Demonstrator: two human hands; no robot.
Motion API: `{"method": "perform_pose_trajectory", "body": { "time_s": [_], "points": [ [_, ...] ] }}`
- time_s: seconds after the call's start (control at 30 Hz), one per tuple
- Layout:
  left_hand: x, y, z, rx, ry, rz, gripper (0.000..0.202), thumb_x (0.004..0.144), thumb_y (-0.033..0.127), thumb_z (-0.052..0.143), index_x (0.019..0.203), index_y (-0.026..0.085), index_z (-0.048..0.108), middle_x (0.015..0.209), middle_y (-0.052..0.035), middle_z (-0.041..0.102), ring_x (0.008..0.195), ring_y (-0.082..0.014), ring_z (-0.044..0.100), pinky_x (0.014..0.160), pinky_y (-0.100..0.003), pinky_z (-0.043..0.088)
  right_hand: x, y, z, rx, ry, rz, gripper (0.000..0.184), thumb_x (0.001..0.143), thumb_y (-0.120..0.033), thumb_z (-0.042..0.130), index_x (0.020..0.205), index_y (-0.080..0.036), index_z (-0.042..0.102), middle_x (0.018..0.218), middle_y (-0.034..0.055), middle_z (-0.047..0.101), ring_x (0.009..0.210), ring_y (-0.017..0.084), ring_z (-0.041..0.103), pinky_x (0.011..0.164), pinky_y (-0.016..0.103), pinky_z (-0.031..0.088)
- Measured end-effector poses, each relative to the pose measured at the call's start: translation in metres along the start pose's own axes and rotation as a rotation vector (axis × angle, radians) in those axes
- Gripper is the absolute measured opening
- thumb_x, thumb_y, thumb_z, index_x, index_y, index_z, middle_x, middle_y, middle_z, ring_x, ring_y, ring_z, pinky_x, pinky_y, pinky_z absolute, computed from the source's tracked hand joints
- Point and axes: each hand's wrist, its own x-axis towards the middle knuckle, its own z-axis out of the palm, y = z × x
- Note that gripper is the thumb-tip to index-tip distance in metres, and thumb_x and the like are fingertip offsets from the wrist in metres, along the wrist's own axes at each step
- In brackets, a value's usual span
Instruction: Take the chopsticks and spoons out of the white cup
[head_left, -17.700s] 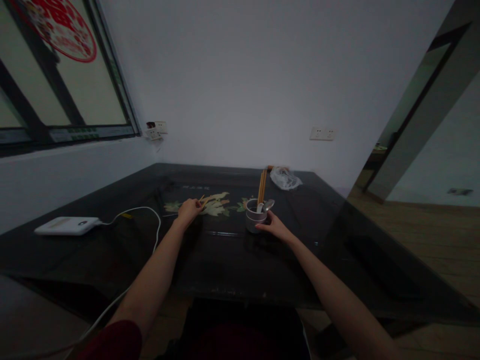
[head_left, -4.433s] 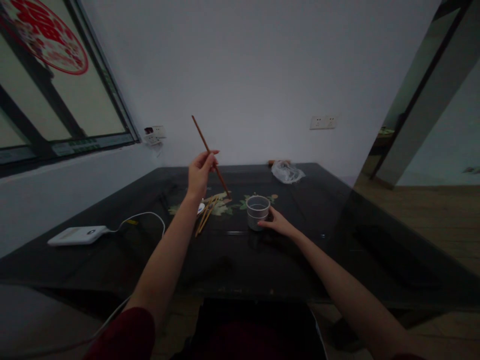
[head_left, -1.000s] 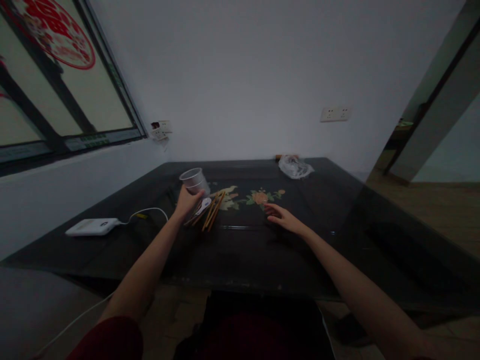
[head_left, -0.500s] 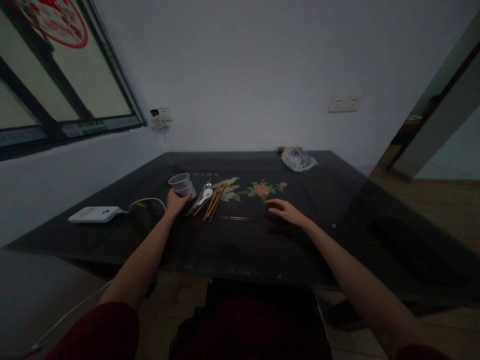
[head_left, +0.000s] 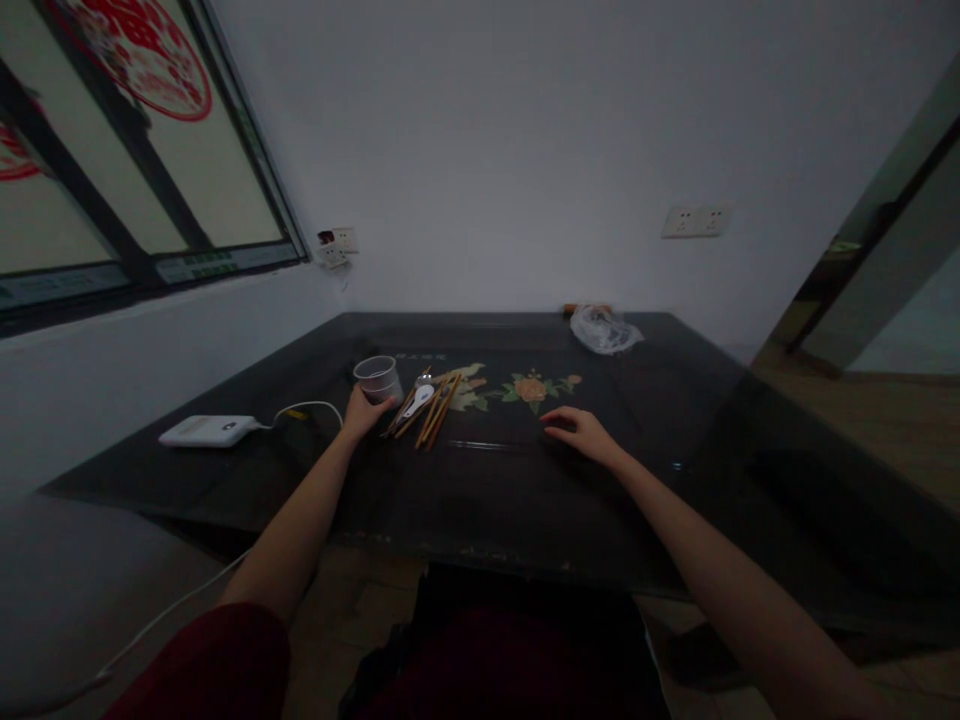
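Observation:
My left hand (head_left: 366, 412) is closed around the lower part of a clear plastic cup (head_left: 378, 376), which stands upright on the dark table (head_left: 495, 510). Just right of the cup lies a loose pile of several chopsticks (head_left: 436, 418). A spoon with a white handle (head_left: 420, 400) rests on that pile, and other small metal pieces among the sticks are too small to name. Over the table's right-hand half, near the printed flower, my right hand (head_left: 582, 432) hovers or rests with its fingers loosely bent and apart, holding nothing.
A white power bank (head_left: 210, 430) with a white cable (head_left: 311, 405) sits at the left. A crumpled clear plastic bag (head_left: 604, 330) lies at the far edge by the wall. Some dark flat object (head_left: 832, 510) is on the right side. Sockets (head_left: 696, 221) are on the wall.
The whole view has shifted slightly, so everything appears a little lower and further right. My left hand stays on the cup, and my right hand keeps about the same place and shape.

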Motion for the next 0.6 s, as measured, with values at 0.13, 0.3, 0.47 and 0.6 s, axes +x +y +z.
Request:
{"method": "perform_pose_trajectory", "body": {
  "time_s": [0.13,0.3,0.47,0.6],
  "points": [
    [-0.0006,-0.0001,0.0003,-0.060,-0.018,-0.014,0.081,0.058,0.031,0.079,0.124,0.013,0.036,0.128,-0.0191,0.052,0.117,-0.0275,0.053,0.099,-0.041,0.043,0.0010,0.0039,-0.0012,-0.011,0.034,0.018,0.021,0.079,-0.029,0.062,0.095,-0.019,0.069,0.098,0.0070,0.069,0.092,0.021,0.064,0.086,0.035,0.049],
    [-0.0015,0.0001,0.0017,-0.055,-0.006,-0.005,0.085,0.059,0.030,0.079,0.128,0.014,0.033,0.132,-0.0194,0.049,0.122,-0.0291,0.049,0.103,-0.043,0.039,0.0014,0.0053,-0.0018,-0.006,0.027,0.029,0.020,0.078,-0.029,0.061,0.094,-0.019,0.069,0.097,0.0069,0.069,0.091,0.021,0.064,0.086,0.036,0.048],
    [-0.0002,-0.0050,0.0041,-0.075,-0.016,0.023,0.091,0.059,0.032,0.080,0.133,0.015,0.029,0.133,-0.0199,0.047,0.123,-0.0304,0.048,0.103,-0.044,0.039,0.0013,0.0035,-0.0028,-0.010,0.023,0.025,0.020,0.079,-0.029,0.060,0.094,-0.019,0.069,0.097,0.0068,0.070,0.091,0.021,0.064,0.085,0.036,0.049],
    [0.0023,-0.0070,0.0043,-0.103,0.028,0.052,0.108,0.055,0.030,0.082,0.141,0.014,0.018,0.133,-0.0215,0.044,0.119,-0.0306,0.050,0.101,-0.045,0.040,0.0016,0.0040,-0.0024,-0.004,0.027,0.031,0.019,0.079,-0.028,0.060,0.092,-0.019,0.070,0.096,0.0067,0.070,0.090,0.021,0.065,0.085,0.036,0.049]
  ]
}}
